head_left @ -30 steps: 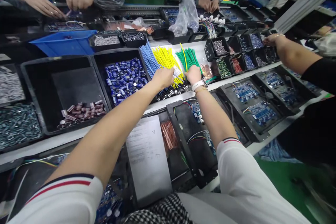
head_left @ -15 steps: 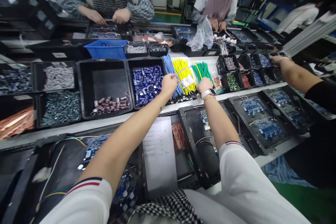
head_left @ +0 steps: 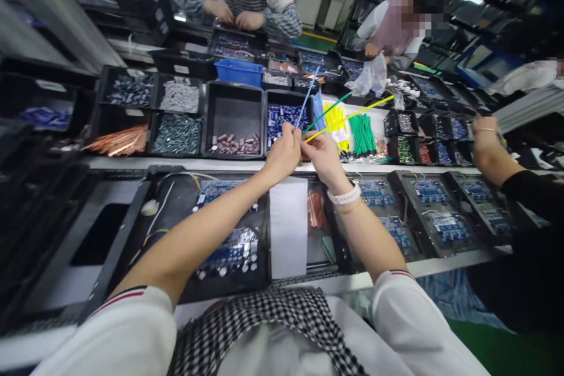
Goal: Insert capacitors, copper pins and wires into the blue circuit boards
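Note:
My left hand (head_left: 284,155) and my right hand (head_left: 323,155) meet above the near edge of the white shelf. The left hand pinches a blue wire (head_left: 307,98) that points up and away. The right hand pinches a green wire (head_left: 331,113) and a yellow wire (head_left: 359,113), both slanting up to the right. Behind the hands lie bundles of blue wires (head_left: 318,111), yellow wires (head_left: 337,123) and green wires (head_left: 362,133). A white watch sits on my right wrist.
Black bins hold blue capacitors (head_left: 284,117), brown parts (head_left: 234,144), copper strips (head_left: 115,141) and grey parts (head_left: 178,97). Trays with blue circuit boards (head_left: 429,191) run along the near belt, with a white paper sheet (head_left: 288,226). A co-worker's arm (head_left: 496,155) reaches in at right; two people work opposite.
Both hands have drawn back from the wire bundles toward me, lifting single blue, green and yellow wires. The view has tilted up and swung left, showing more bins.

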The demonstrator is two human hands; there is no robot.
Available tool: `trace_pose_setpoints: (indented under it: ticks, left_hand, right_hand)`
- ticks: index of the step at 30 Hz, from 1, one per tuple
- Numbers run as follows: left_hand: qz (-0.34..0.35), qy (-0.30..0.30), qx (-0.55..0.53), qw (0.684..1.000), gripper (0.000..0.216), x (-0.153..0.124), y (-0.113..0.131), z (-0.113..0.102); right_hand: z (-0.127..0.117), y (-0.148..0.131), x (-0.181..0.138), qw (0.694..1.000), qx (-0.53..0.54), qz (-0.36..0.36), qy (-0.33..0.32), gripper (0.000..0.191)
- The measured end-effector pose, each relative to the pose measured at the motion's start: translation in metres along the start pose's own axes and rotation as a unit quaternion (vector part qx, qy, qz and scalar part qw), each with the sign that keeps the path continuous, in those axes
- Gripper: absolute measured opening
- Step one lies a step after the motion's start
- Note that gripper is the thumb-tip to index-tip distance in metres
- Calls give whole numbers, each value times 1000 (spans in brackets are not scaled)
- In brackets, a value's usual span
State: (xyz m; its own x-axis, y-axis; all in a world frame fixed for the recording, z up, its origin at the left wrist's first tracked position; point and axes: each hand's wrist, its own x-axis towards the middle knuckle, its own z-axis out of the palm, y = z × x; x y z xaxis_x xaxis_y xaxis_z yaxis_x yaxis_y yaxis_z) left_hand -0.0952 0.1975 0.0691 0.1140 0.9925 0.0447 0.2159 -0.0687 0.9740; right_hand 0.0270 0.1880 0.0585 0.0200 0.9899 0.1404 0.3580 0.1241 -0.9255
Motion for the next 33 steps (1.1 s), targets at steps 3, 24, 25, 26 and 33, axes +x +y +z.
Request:
trace_pose_setpoints:
  ticks: [3,24,25,26,33]
  left_hand:
    - [3,37,155,987,17,-50,-17,-50]
    - [-17,110,61,992,21,-143,-106,-213]
    - [-16,109,55,992,21,-140,-111,-213]
    - [-15,107,52,993,21,-138,-116,-213]
    - [-25,100,88,991,23,-134,-127,-214]
  right_hand:
    - [51,-19,-43,995,55,-42,-69,27]
    - [177,-10,-53,909,-256,-192,-266,35]
    - [181,-5,-52,915,-239,-181,-269,36]
    - [184,-1,-52,921,-223,-170,-272,36]
    - [195,9,-55,931,-204,-145,-267,31]
